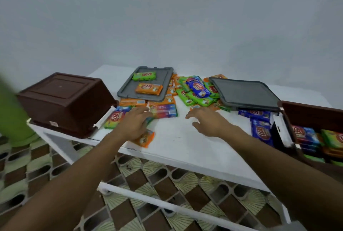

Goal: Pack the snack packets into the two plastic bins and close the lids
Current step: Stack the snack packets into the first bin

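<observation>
Nearest you, an orange packet (146, 139) lies under the heel of your left hand (134, 124) and pokes out on the wrist side, behind the fingers. That hand rests on the loose packets with its fingers nearly straight and slightly apart, gripping nothing. Your right hand (208, 122) is low over the bare white table (178, 138), fingers spread and lightly bent, also empty. Whether its tips touch the surface I cannot tell.

Just past your left fingertips lies a multicoloured packet (164, 111), its long axis running crosswise to those fingers. It sits well to the left of the right fingertips, so the left hand is the nearer. I judge the pick calls for a short reach forward and a pinch across the packet's narrow width.

The open bin (311, 115), with packets inside, stands far to the right of your right fingers. The other bin (65, 98) sits upside down to the left of your left ones. Farther ahead, a heap of green and blue packets (197, 90) lies between one grey lid (128, 89) and a second grey lid (245, 94).
</observation>
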`<state>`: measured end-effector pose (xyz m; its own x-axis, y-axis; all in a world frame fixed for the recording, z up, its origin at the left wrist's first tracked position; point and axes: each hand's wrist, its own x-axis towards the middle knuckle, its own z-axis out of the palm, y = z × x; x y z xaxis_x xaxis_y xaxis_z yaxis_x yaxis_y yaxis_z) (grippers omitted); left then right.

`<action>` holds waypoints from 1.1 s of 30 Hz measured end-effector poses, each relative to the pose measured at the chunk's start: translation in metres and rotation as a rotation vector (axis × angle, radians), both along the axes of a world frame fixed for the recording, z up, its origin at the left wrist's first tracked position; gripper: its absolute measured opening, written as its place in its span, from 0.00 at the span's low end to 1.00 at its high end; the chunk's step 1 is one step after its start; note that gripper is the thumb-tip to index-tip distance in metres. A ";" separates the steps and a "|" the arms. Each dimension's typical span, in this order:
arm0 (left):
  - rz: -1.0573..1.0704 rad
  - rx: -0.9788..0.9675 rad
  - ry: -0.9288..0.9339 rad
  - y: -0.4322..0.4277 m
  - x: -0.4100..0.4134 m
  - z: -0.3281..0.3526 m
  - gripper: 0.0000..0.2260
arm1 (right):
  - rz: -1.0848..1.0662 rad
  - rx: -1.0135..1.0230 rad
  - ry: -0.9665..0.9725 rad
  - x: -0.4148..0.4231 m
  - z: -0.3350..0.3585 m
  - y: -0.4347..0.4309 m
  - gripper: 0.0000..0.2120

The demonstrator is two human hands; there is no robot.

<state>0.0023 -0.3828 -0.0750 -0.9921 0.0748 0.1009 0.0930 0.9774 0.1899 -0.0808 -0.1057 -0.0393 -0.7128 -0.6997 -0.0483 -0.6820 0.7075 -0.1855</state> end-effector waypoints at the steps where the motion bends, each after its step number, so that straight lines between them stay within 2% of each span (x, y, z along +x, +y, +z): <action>1: 0.023 -0.004 -0.021 -0.011 0.000 -0.001 0.23 | 0.008 0.016 -0.012 0.000 -0.007 -0.017 0.20; 4: 0.043 -0.081 -0.126 -0.037 -0.002 -0.003 0.31 | 0.012 0.068 -0.014 -0.003 -0.021 -0.064 0.27; 8: -0.014 -0.247 -0.199 -0.046 -0.016 -0.004 0.30 | -0.015 0.176 -0.043 -0.001 -0.042 -0.090 0.31; 12: -0.097 -0.371 -0.240 -0.061 -0.029 -0.004 0.29 | -0.097 0.098 0.182 0.008 -0.054 -0.084 0.29; 14: -0.130 -0.376 -0.267 -0.064 -0.034 -0.004 0.28 | -0.116 0.020 0.164 0.005 -0.056 -0.077 0.27; 17: -0.122 -0.239 -0.160 -0.056 -0.041 -0.005 0.24 | -0.171 -0.045 0.001 -0.001 -0.050 -0.065 0.22; 18: -0.081 -0.147 -0.083 -0.050 -0.045 -0.004 0.23 | -0.201 -0.057 -0.038 -0.001 -0.046 -0.061 0.23; 20: 0.006 -0.012 0.021 -0.039 -0.051 0.003 0.19 | -0.263 -0.098 -0.106 -0.002 -0.039 -0.054 0.32; 22: 0.046 0.047 0.048 -0.029 -0.059 0.010 0.13 | -0.299 -0.114 -0.107 -0.003 -0.031 -0.045 0.39; 24: 0.082 0.114 0.024 -0.022 -0.062 0.017 0.08 | -0.312 -0.117 -0.093 -0.005 -0.021 -0.037 0.40; 31: 0.085 0.417 -0.070 0.035 -0.077 0.050 0.15 | -0.317 -0.073 -0.063 -0.015 0.027 0.018 0.41; 33: 0.059 0.465 -0.110 0.058 -0.080 0.058 0.20 | -0.301 -0.110 -0.070 -0.012 0.042 0.041 0.39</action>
